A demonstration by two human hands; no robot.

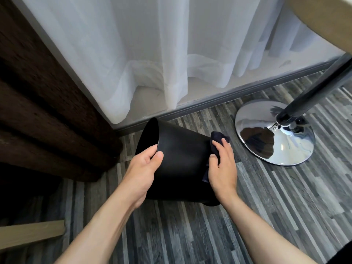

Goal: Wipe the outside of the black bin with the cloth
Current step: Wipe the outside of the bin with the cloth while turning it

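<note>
Grey striped plank flooring (190,235) is seen below the black bin (182,161), which is held tipped on its side above it, long axis running left to right, open mouth pointing left and base to the right. Its rim is clamped by the left hand (142,174), thumb outside. A dark cloth (219,141) is pressed against the base end under the right hand (222,168), fingers closed on it. A chrome pedestal base (274,134) and white curtain (152,54) lie beyond.

No text, label, brand or number can be read anywhere.
</note>
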